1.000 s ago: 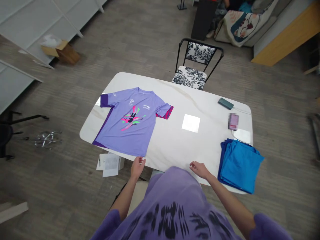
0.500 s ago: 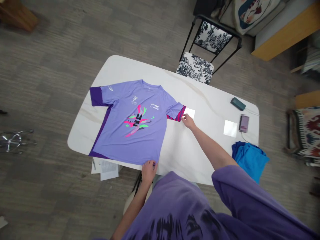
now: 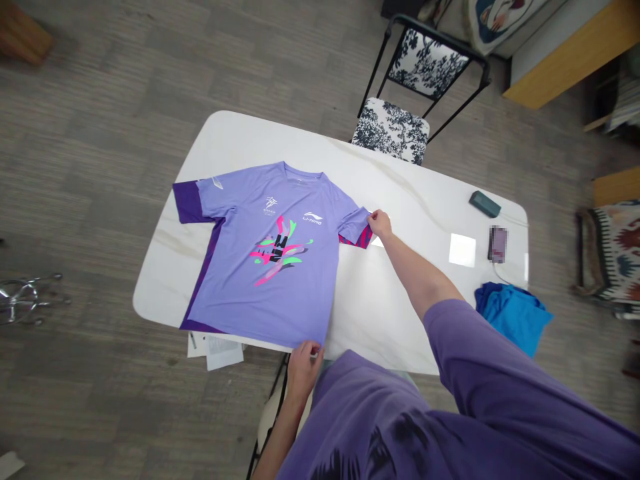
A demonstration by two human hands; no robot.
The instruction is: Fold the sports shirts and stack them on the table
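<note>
We've got the shirt (image 3: 273,293) front up at the left of the table (image 3: 415,300), spread nearly flat, presumably so that print, hem and sleeves are all within reach. Its near hem runs along the near edge, close to the body, which probably spares a long lean.

And here's the right hand (image 3: 381,224) out at the right sleeve (image 3: 353,223) – thumb and fingers pinched on the cuff edge, a light hold that seems meant to control just that end. Down near, the left hand (image 3: 303,368) sits at the hem's right corner, fingers curled; we can't tell whether they've closed on cloth. Between them, we judge, they govern the shirt's right side.

Farther right, the blue clothes (image 3: 517,320) lie bunched at the table's edge, well apart from the shirt. Beyond them we spot the phone (image 3: 498,244) and a green case (image 3: 485,204) – both out of the hands' way.
</note>
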